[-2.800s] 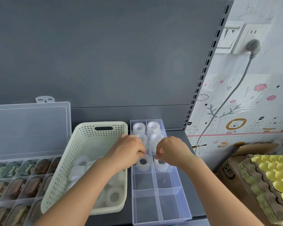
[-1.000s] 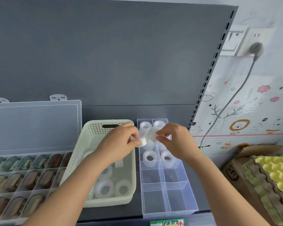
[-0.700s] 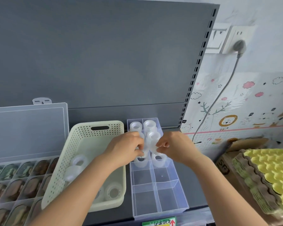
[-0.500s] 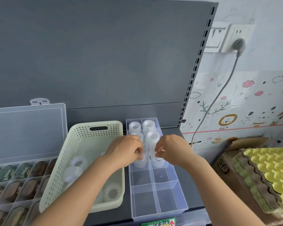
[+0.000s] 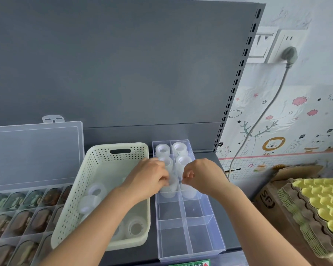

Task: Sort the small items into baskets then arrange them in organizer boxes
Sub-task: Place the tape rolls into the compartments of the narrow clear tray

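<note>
Hands meet over the third row of the organizer box (image 5: 216, 235): the left hand (image 5: 150, 181) curls its fingers round a tape roll (image 5: 170, 187), the right hand (image 5: 202, 177) is curled too, perhaps on another, I cannot tell. Four near compartments (image 5: 170, 210) stand free beside the basket (image 5: 75, 198). Both hands came lower than a second ago.

Grey shelf (image 5: 140, 256). Carries, left to right, an open clear compartment case (image 5: 17, 217), a cream perforated basket (image 5: 71, 208) and, just beside that, a clear divided organizer box (image 5: 198, 237) reaching the front edge.
</note>
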Tool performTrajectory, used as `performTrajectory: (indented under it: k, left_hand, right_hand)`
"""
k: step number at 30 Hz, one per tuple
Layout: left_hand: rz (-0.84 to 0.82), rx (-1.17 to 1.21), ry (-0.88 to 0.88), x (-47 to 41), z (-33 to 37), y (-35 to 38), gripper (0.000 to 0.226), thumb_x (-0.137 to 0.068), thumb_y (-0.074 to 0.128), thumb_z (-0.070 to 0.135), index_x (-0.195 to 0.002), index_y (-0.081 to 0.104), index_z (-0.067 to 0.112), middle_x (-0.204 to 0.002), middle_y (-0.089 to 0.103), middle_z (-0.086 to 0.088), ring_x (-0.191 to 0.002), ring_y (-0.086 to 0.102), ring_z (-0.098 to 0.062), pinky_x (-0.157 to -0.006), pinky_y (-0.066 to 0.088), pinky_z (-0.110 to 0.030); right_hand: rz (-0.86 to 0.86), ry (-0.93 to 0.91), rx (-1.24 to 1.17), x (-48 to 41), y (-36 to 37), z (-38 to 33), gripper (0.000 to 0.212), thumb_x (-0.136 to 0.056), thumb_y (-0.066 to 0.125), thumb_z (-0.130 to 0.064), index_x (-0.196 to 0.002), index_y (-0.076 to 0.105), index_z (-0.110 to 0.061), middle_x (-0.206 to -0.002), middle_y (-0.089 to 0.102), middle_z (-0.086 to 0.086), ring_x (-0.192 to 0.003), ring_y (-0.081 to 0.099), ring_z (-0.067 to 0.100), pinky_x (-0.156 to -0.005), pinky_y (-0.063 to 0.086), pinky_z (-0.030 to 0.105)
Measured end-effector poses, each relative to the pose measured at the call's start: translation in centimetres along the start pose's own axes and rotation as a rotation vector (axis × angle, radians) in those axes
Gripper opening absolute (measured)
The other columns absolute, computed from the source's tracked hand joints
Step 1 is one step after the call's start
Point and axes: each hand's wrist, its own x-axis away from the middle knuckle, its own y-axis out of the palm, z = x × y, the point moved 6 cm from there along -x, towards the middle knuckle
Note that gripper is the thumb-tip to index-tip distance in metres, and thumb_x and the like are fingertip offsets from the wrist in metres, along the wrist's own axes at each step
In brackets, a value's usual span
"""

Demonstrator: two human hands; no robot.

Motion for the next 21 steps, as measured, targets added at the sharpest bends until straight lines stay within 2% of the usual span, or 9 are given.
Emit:
performTrajectory:
  k: [3, 7, 11, 13, 15, 16, 17, 19, 21]
  left_hand:
    - [0.11, 0.031, -0.045, 1.0, -1.3, -2.0, 0.016, -0.09, 0.06, 0.029, -0.092, 0.075, 0.022, -0.083, 0.061, 0.005, -0.089, 0.05, -0.018, -0.081, 0.035, -0.03]
    - [0.147, 0.048, -0.212, 3.6, -4.9, -4.1, 0.015, -0.091, 0.06, 0.023, -0.094, 0.075, 0.024, -0.086, 0.061, 0.011, -0.092, 0.051, -0.015, -0.081, 0.042, -0.032]
    - [-0.009, 0.005, -0.407, 7.3, -8.9, -4.2, 0.016, -0.091, 0.058, 0.018, -0.092, 0.073, 0.025, -0.089, 0.06, 0.013, -0.088, 0.055, -0.012, -0.079, 0.045, -0.028]
    - [-0.128, 0.0, -0.492, 9.2, -10.1, -3.8, 0.02, -0.091, 0.057, 0.018, -0.094, 0.072, 0.031, -0.093, 0.061, 0.01, -0.085, 0.056, -0.013, -0.078, 0.047, -0.028]
    - [-0.259, -0.051, -0.536, 10.8, -10.7, -3.1, 0.022, -0.089, 0.057, 0.017, -0.086, 0.063, 0.038, -0.09, 0.057, 0.004, -0.081, 0.053, -0.019, -0.075, 0.046, -0.028]
    - [-0.312, -0.107, -0.551, 11.5, -10.9, -2.8, 0.016, -0.087, 0.056, 0.017, -0.084, 0.062, 0.03, -0.09, 0.055, 0.001, -0.082, 0.051, -0.021, -0.073, 0.044, -0.028]
    - [-0.338, -0.161, -0.559, 12.0, -10.8, -2.6, 0.014, -0.087, 0.054, 0.016, -0.086, 0.061, 0.028, -0.093, 0.056, 0.0, -0.086, 0.051, -0.024, -0.072, 0.041, -0.028]
    - [-0.35, -0.212, -0.56, 12.6, -10.5, -2.2, 0.029, -0.089, 0.051, 0.015, -0.11, 0.066, 0.028, -0.109, 0.061, -0.002, -0.102, 0.051, -0.028, -0.074, 0.036, -0.03]
    - [-0.329, -0.222, -0.547, 12.7, -10.1, -2.3, 0.034, -0.09, 0.053, 0.016, -0.12, 0.062, 0.029, -0.114, 0.061, -0.002, -0.106, 0.05, -0.028, -0.074, 0.031, -0.029]
  right_hand:
    - [0.082, -0.072, -0.05, -0.2, -0.7, -2.1, 0.01, -0.084, 0.063, -0.029, -0.086, 0.072, -0.025, -0.086, 0.07, -0.006, -0.084, 0.06, 0.016, -0.072, 0.051, 0.029]
    - [0.125, -0.219, -0.132, -0.3, -0.6, -6.0, 0.013, -0.086, 0.063, -0.027, -0.09, 0.074, -0.022, -0.088, 0.07, -0.005, -0.087, 0.059, 0.014, -0.073, 0.051, 0.033]
    - [0.062, -0.355, -0.069, -0.8, 1.2, -9.6, 0.022, -0.088, 0.061, -0.026, -0.108, 0.07, -0.026, -0.106, 0.067, -0.003, -0.105, 0.052, 0.017, -0.083, 0.047, 0.034]
    - [0.011, -0.431, 0.008, -1.2, 2.4, -11.3, 0.029, -0.089, 0.059, -0.025, -0.117, 0.065, -0.028, -0.115, 0.062, -0.002, -0.112, 0.048, 0.018, -0.088, 0.045, 0.034]
    - [-0.048, -0.501, 0.109, -1.6, 3.6, -13.0, 0.036, -0.091, 0.057, -0.022, -0.125, 0.059, -0.032, -0.123, 0.057, -0.002, -0.116, 0.044, 0.02, -0.092, 0.043, 0.033]
    - [-0.073, -0.536, 0.171, -1.7, 4.1, -13.7, 0.04, -0.091, 0.056, -0.019, -0.128, 0.056, -0.034, -0.126, 0.054, -0.001, -0.117, 0.043, 0.021, -0.094, 0.042, 0.033]
    - [-0.101, -0.564, 0.228, -1.8, 4.6, -14.4, 0.045, -0.091, 0.054, -0.015, -0.131, 0.053, -0.034, -0.129, 0.05, 0.0, -0.117, 0.041, 0.023, -0.096, 0.04, 0.034]
    - [-0.158, -0.582, 0.315, -2.0, 5.4, -15.5, 0.052, -0.089, 0.049, -0.008, -0.134, 0.05, -0.034, -0.131, 0.045, 0.005, -0.119, 0.039, 0.027, -0.098, 0.041, 0.038]
    - [-0.183, -0.571, 0.38, -2.2, 5.8, -16.1, 0.051, -0.089, 0.044, -0.004, -0.133, 0.051, -0.029, -0.126, 0.044, 0.008, -0.118, 0.039, 0.028, -0.091, 0.043, 0.038]
